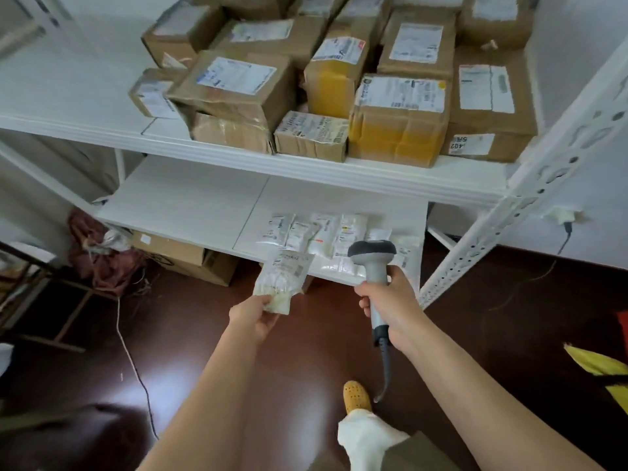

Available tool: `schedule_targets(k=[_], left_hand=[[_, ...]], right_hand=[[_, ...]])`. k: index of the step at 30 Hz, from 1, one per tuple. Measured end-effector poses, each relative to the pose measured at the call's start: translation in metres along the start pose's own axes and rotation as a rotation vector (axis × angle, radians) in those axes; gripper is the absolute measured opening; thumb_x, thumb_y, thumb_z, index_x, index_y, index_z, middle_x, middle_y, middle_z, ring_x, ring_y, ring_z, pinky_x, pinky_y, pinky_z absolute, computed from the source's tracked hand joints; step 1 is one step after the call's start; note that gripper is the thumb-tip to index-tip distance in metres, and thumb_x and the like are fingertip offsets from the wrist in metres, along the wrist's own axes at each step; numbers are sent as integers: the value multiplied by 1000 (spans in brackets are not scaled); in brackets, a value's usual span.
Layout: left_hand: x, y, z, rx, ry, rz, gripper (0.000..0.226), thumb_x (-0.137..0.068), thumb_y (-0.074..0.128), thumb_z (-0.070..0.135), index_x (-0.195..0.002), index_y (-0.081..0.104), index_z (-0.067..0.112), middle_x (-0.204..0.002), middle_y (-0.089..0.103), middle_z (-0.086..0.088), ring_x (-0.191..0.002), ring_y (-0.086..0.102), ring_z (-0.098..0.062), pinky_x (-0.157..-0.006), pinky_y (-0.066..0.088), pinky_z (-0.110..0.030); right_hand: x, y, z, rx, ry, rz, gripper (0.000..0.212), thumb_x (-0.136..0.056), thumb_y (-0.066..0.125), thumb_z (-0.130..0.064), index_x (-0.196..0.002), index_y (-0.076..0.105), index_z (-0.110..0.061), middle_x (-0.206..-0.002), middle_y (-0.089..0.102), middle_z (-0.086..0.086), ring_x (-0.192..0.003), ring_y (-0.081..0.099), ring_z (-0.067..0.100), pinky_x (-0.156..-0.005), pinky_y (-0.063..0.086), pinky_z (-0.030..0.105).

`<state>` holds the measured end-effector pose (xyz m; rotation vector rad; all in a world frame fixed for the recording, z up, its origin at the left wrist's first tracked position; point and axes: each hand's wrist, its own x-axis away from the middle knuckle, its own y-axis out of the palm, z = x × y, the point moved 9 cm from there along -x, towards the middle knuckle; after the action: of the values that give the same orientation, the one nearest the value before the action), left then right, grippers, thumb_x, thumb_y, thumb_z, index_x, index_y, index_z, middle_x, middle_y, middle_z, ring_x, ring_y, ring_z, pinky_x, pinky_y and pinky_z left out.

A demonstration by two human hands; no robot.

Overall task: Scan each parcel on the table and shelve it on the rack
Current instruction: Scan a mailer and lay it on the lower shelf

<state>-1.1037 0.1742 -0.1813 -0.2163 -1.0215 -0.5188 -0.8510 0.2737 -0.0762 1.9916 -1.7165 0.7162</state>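
broadly, a white metal rack (503, 212) fills the upper part of the view, its perforated upright slanting down on the right. its upper shelf carries a crowd of brown cardboard boxes (339, 79), most with white shipping labels, packed close and partly stacked toward the right end. the lower shelf (190, 202) is a white board, bare on its left half, with a row of small white bagged parcels (323, 232) lying flat and overlapping near its front right part. under that shelf sits another cardboard box (180, 256) on the dark glossy floor (210, 362), beside a reddish crumpled bag (98, 253) and a thin white cable (132, 365).

the right hand (394, 311) is wrapped around the handle of a grey barcode scanner (373, 263), its head raised in front of the bagged row and its cord hanging down. the left hand (255, 317) pinches the lower end of a white bagged parcel (283, 277) (label facing up), holding it just in front of the lower shelf's edge, left of the scanner and apart from it. a yellow perforated slipper (355, 397) shows below.
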Motion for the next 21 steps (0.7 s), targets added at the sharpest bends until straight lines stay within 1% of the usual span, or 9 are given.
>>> schedule_targets(k=[2, 3, 5, 9, 13, 15, 18, 19, 21], left_hand=[[-17, -9, 38, 16, 11, 22, 37, -92, 59, -5, -129, 53, -5, -116, 65, -23, -86, 68, -31, -53, 56, -36], [-25, -14, 55, 33, 26, 33, 37, -93, 59, -5, -129, 53, -5, -117, 64, -24, -87, 67, -32, -60, 56, -38], [-39, -21, 86, 68, 37, 49, 37, -94, 54, -7, -131, 51, -5, -120, 61, -24, -96, 65, -35, -73, 54, -41], [-82, -26, 135, 106, 24, 24, 38, -95, 44, -13, -132, 48, -5, -123, 58, -25, -113, 60, -40, -87, 52, -48], [-146, -26, 172, 26, 14, 26, 31, -93, 49, -13, -123, 50, -4, -117, 61, -21, -112, 60, -35, -91, 53, -48], [-178, -20, 192, -28, 33, 12, 29, -93, 51, -11, -122, 52, -4, -100, 61, -17, -102, 62, -28, -89, 55, -43], [-223, -23, 205, -45, 11, 70, 14, -92, 56, -9, -101, 58, 1, -102, 63, -16, -91, 65, -25, -81, 58, -35], [-239, -25, 207, -54, 7, 77, 13, -92, 56, -8, -100, 58, 2, -98, 63, -14, -83, 64, -22, -72, 58, -31], [-276, -16, 215, -139, 55, 31, 20, -96, 49, -3, -114, 54, 7, -86, 56, -7, -71, 57, -15, -51, 53, -20]], right_hand=[[-18, 33, -15, 11, 9, -11, 41, -85, 65, 3, -119, 50, -13, -93, 60, 12, -56, 56, 13, -49, 50, 22], [-26, 48, -23, 27, 13, -13, 40, -85, 65, 3, -119, 49, -13, -91, 60, 11, -56, 56, 13, -49, 49, 22], [-39, 78, -36, 63, 23, -26, 37, -85, 64, 2, -116, 50, -12, -86, 59, 9, -57, 57, 13, -50, 49, 22], [-66, 131, -49, 108, 45, -21, 33, -85, 63, 2, -112, 51, -13, -81, 60, 7, -56, 56, 13, -49, 49, 21], [-95, 169, -48, 87, 63, 56, 33, -86, 63, 1, -112, 51, -15, -85, 61, 8, -57, 57, 13, -50, 49, 22], [-114, 185, -46, 58, 51, 103, 33, -86, 63, 1, -113, 51, -14, -87, 60, 8, -57, 56, 13, -47, 47, 21], [-140, 205, -38, 11, 66, 151, 32, -87, 63, 1, -113, 51, -13, -89, 60, 10, -54, 56, 13, -44, 46, 20], [-149, 210, -34, -1, 70, 162, 32, -87, 63, 1, -113, 51, -13, -89, 60, 10, -54, 56, 13, -44, 46, 20], [-169, 219, -25, -17, 68, 174, 31, -86, 63, 3, -111, 51, -12, -87, 59, 11, -56, 55, 14, -45, 46, 21]])
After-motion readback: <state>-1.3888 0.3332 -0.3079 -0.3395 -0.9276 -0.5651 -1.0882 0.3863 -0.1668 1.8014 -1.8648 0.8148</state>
